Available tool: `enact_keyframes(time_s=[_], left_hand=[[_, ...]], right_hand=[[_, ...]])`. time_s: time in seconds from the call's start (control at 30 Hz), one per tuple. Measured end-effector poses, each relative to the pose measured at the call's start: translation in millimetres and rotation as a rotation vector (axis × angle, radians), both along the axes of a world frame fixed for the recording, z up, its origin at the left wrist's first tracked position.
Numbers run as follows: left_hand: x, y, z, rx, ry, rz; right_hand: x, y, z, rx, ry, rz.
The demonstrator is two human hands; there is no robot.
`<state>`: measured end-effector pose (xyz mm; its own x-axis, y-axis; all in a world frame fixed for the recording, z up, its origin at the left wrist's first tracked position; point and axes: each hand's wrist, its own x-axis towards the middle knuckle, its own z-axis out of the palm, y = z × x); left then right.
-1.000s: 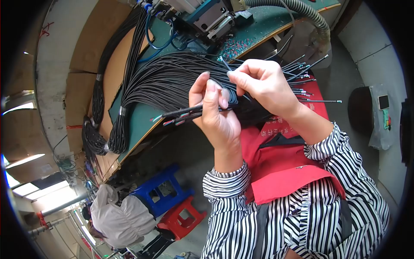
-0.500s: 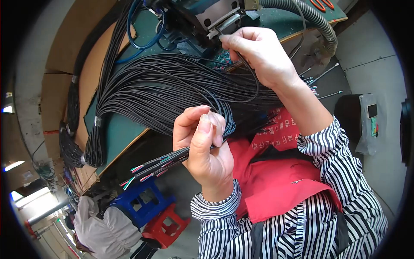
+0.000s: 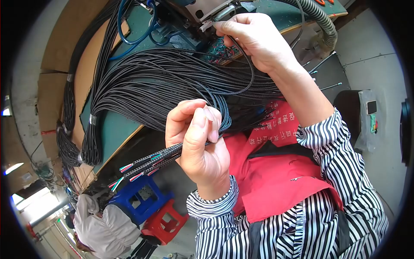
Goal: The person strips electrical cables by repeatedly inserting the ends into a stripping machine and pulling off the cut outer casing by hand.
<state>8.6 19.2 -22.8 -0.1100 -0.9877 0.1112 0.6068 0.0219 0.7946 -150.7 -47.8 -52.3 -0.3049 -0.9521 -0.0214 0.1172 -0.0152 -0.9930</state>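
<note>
My left hand (image 3: 196,144) is closed around a small bunch of black braided cables (image 3: 151,162), whose stripped ends show red, green and white wires pointing to the lower left. Its thumb and fingertips curl together above them. Up at the metal head of a machine (image 3: 214,9), my right hand (image 3: 261,45) pinches a single black braided cable (image 3: 251,73) close to its end. That end lies at the machine's front, mostly hidden by my fingers. The cable loops down towards a large bundle of black cables (image 3: 142,82) spread across the green table.
A green-topped table (image 3: 113,140) carries the bundle; blue air hose (image 3: 125,41) and a grey corrugated hose (image 3: 326,28) run beside the machine. Wire scraps (image 3: 222,52) lie beneath it. Blue (image 3: 142,198) and red stools (image 3: 166,224) stand below, near a person in pale clothing (image 3: 105,231).
Both hands appear slightly further up and left, partly because the view has shifted. Each still holds its cables, and the right hand stays at the machine's front.
</note>
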Motion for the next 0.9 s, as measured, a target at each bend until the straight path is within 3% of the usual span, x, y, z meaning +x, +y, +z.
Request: enact_keyframes(time_s=[0.53,0.9], left_hand=[[-0.6,2.2,-1.0,0.033,0.005,-0.006],[-12.9,2.0,7.0,0.112,-0.129,0.037]], right_hand=[[4.4,23.4,11.6,0.045,0.035,0.046],[17.1,75.8,22.3,-0.246,0.063,0.311]])
